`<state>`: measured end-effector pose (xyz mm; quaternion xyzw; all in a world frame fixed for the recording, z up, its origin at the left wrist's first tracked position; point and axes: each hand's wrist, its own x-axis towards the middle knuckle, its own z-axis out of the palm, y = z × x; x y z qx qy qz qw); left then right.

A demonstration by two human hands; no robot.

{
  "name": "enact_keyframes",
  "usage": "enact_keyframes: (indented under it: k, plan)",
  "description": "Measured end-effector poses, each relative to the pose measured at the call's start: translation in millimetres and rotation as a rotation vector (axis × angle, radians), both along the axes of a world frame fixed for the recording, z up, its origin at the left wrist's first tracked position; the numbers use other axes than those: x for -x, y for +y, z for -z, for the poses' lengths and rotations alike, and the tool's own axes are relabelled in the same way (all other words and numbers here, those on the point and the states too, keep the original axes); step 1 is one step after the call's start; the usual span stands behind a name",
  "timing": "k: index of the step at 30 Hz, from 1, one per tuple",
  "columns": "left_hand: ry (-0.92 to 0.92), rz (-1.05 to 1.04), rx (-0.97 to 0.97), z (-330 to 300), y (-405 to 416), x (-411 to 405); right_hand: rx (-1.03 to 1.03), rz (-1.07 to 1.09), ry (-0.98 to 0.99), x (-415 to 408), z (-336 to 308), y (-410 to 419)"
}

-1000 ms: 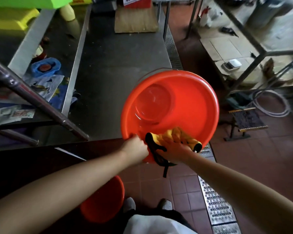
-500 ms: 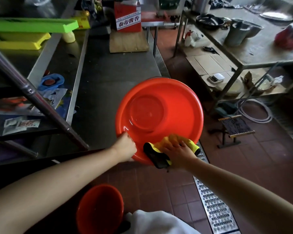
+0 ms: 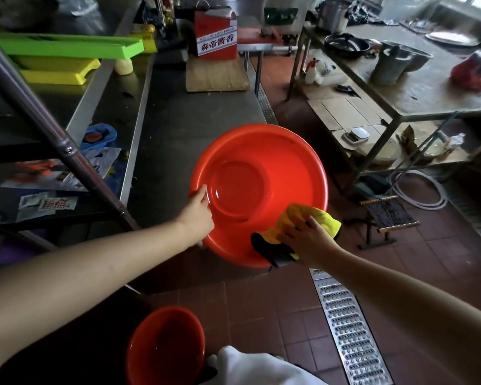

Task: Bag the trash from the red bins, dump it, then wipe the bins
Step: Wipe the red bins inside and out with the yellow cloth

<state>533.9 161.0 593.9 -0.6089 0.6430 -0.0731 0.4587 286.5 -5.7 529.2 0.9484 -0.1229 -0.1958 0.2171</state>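
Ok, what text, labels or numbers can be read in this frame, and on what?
"森帝醬香": white label on the red carton standing on the steel counter.
Smaller line above it on that label: too blurred to read.
Printed packets on the lower shelf: too small to read.
Yellow container near the green tray: print unreadable.

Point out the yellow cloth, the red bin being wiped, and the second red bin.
yellow cloth (image 3: 321,220): head view, bare upper fold.
red bin being wiped (image 3: 289,173): head view, inner wall.
second red bin (image 3: 164,345): head view, inside.
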Motion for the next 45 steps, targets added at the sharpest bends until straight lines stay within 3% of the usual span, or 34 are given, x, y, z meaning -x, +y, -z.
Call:
enact_keyframes:
  k: [2,6,8,11,17,20,25,30,36,40,45]
  plan:
    - [0.069,-0.008,0.020,14.3,2.2,10.4,0.021,0.006,0.018,0.6,1.2,2.7]
    - [0.427,-0.117,0.165,57.6,8.0,56.4,-0.036,0.049,-0.057,-4.9,3.3,7.5]
    - [0.473,-0.175,0.264,72.4,1.5,77.9,-0.085,0.089,-0.028,-7.6,7.0,8.6]
    - [0.444,-0.178,0.343,78.9,-15.4,89.8,-0.209,0.120,-0.025,-6.7,15.3,6.9]
    - [0.480,-0.107,0.285,87.8,-24.2,83.5,-0.381,0.109,-0.105,-7.0,27.0,13.1]
    - [0.469,-0.095,0.314,98.5,-18.5,83.9,-0.490,0.223,-0.130,-16.2,37.9,15.8]
    - [0.488,-0.158,0.363,115.3,-12.4,88.8,-0.411,0.200,-0.131,-21.6,47.7,19.8]
    - [0.379,-0.239,0.384,113.2,-4.4,90.8,-0.318,0.254,-0.086,-10.3,51.0,-0.3]
    - [0.254,0.015,0.266,119.1,-2.5,78.6,-0.200,0.045,0.206,3.5,42.8,5.1]
    - [0.256,0.098,0.263,123.9,-16.2,72.7,-0.097,-0.053,-0.068,-0.3,44.6,1.7]
    - [0.301,-0.059,0.261,120.2,-29.6,69.3,-0.075,-0.181,-0.228,-3.6,41.7,-11.8]
